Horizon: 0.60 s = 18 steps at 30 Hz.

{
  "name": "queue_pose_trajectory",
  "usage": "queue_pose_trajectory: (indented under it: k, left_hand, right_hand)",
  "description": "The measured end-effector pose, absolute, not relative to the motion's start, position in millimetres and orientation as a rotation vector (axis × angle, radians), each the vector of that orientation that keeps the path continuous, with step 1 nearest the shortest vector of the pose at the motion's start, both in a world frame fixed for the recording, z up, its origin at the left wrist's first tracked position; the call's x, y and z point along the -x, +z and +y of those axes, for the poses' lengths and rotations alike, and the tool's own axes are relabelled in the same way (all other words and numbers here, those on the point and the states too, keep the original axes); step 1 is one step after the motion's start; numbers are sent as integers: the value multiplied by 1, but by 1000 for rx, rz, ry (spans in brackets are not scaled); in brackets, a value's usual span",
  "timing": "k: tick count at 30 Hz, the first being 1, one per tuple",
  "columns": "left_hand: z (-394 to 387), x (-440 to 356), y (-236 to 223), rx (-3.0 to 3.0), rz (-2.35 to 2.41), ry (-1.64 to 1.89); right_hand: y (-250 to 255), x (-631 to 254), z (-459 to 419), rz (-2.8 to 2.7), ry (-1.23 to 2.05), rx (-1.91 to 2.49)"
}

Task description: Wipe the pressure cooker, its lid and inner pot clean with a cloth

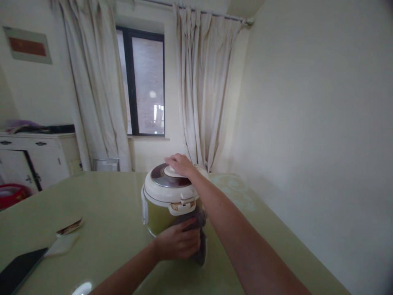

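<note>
The head view has the left hand closed around a grey cloth, pressed to the lower side of the cooker, just under its front handle. The right hand lies palm down over the top of the lid; whether its fingers grip the knob there I cannot tell. The cooker stands upright on the green table, near its far edge, lid down.

Wiping looks to be under way, not finished: the cloth is on the cooker, and brownish marks show on the front handle. Whether these are dirt or wear is unclear, and nothing shows how much of the surface is already done. By my judgement, the handle at least is left.

The cooker's back is out of sight, the right arm covers part of its right side, and the left hand and cloth hide the lower front. Further out on the table, a dark flat object is cut off at the left, and a small brown-and-white piece beyond it is too blurred to name.
</note>
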<state>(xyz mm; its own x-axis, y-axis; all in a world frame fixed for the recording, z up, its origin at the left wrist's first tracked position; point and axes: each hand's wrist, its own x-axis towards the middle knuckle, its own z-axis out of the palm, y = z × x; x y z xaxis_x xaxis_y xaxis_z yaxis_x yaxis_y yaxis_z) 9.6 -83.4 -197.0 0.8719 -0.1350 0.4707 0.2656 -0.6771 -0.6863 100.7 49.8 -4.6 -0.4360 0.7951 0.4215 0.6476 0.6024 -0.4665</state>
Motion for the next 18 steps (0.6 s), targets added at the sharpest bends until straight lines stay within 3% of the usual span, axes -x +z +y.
queue_pose_trajectory:
  k: [6, 10, 15, 18]
  left_hand:
    - [-101, 129, -212, 2255, -305, -626]
    - [-83, 164, -207, 2042, -1016, -1265]
    - [-50, 129, -126, 1878, -1535, -1858]
    - [-32, 104, -63, 2101, -1557, -1727]
  right_hand:
    - [-3, -99, 51, -2192, 381, 1134]
    - [-3, -98, 51, -2175, 405, 1146]
    - [-4, -98, 56, -2183, 423, 1113]
    - [-5, -98, 62, -2184, 449, 1045]
